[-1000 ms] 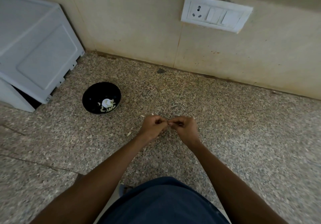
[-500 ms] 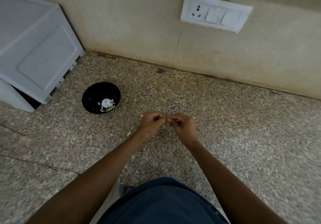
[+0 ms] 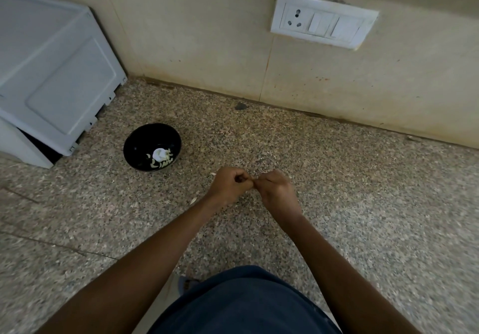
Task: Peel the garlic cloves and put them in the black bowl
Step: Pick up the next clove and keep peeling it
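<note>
Open granite countertop (image 3: 363, 204) around hands (image 3: 255, 186)

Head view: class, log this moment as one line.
left hand and right hand: fingertips pinched together, clove hidden | black bowl: holds peeled garlic | stage: peeling

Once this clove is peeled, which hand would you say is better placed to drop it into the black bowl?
Probably the left hand. The black bowl sits on the counter to its left and slightly farther away, with nothing between them. The right hand would have to cross over the left to get there.
</note>
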